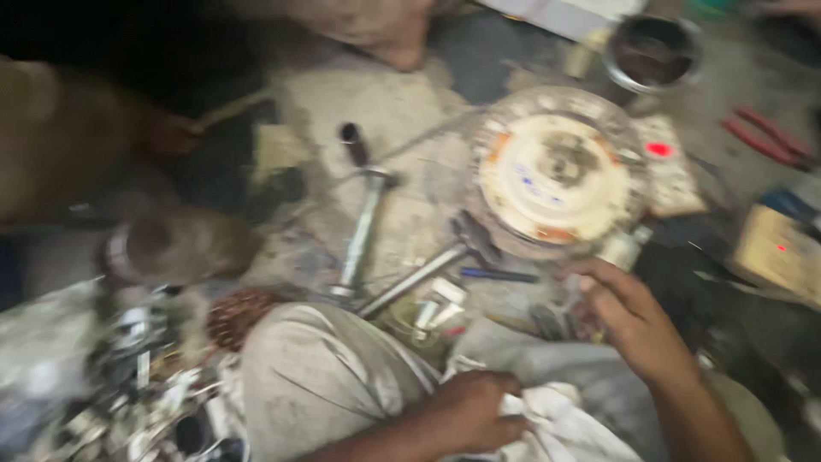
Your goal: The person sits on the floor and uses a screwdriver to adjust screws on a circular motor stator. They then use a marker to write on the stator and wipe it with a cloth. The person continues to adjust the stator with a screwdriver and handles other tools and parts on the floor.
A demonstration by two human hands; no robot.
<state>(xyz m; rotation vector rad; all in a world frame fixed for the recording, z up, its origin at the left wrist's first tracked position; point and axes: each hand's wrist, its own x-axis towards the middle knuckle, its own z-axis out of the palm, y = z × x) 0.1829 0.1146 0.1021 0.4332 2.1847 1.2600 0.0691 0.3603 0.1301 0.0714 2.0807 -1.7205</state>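
Right hand: the right hand (pixel 637 321), lower right of centre, reaches forward with fingers loosely curled toward small parts on the floor; blur hides whether the fingertips pinch anything, so I cannot tell if it grips.
Left hand: the left hand (pixel 475 411), bottom centre, is closed in a fist-like grip on a white cloth (pixel 556 423) bunched in the lap.
Thing nearest the right hand: a small pale cylinder-like part (pixel 624 248) lies just beyond the fingertips, at the lower edge of the round disc.
Round disc: a cream-faced circular disc (pixel 552 175) with a dark hub and rusty rim lies flat on the floor, right of centre, above the right hand.
Step in hand: by my judgement, a part is being picked out while the cloth is held ready for wiping; the reach looks unfinished.
What the next move calls for: a sure pinch among crowded small pieces, with the cloth kept from slipping.
Tools between: a long metal socket wrench (pixel 363 214) and a hammer-like tool (pixel 436 265) lie left of the disc, near the knee (pixel 325 376).
Container, upper right: a round metal pot (pixel 654 51); its inside looks dark, contents unclear.
Container, right edge: a tan box (pixel 782 252), contents not visible.
Lower left: a heap of shiny metal scrap (pixel 128 385), loose on the floor.
Far right: red-handled pliers (pixel 765 137) lie well apart from both hands.
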